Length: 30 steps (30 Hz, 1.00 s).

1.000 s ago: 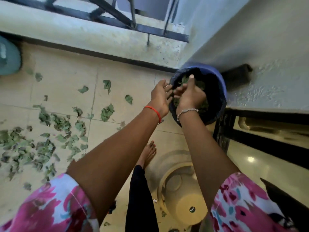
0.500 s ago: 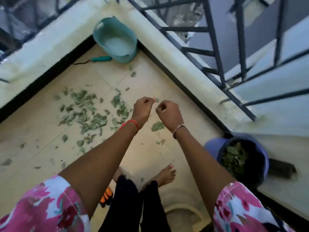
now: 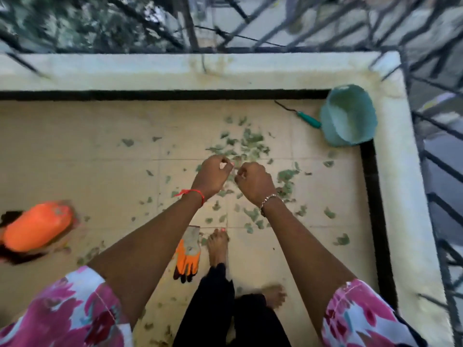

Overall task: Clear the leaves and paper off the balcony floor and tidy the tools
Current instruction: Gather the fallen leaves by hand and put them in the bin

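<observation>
Green leaves scattered near teal-handled tool

You're looking straight down at a beige tiled floor with faint grout lines. A black skirting strip runs across the upper frame and turns down the right side. Outside it, a pale, stained parapet ledge wraps the same corner at upper right. A dark metal grille stands on the ledge along the top and right edges. Blurred green foliage shows through it at upper left. The light is soft, even daylight.
</observation>
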Available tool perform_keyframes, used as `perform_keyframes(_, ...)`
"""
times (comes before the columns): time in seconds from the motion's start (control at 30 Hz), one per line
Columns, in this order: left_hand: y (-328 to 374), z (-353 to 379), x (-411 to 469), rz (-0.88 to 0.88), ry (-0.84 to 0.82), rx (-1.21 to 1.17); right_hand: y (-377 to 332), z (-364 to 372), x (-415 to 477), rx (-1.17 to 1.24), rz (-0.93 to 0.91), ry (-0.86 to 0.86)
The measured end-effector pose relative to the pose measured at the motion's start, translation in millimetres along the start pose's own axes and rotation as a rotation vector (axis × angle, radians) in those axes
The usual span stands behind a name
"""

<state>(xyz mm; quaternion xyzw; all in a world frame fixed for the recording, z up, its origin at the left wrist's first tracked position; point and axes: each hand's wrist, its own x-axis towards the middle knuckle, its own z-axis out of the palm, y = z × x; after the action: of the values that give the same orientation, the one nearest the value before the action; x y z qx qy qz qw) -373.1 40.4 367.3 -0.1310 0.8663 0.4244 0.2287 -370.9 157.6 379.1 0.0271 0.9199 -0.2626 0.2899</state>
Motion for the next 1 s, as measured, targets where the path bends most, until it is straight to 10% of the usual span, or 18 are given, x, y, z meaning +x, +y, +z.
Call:
perform_keyframes(0.43, -140.1, -92.6, -45.7, -0.131, 0.295, 0.175, -112.4, 87.8, 4.8, -0.358, -0.448, -0.179)
perform_keyframes(1.0, -236.0, -129.2, -91.8, -0.244, 0.324, 0.139, -164.9, 177.5, 3.0, -0.522, -0.549, -0.292)
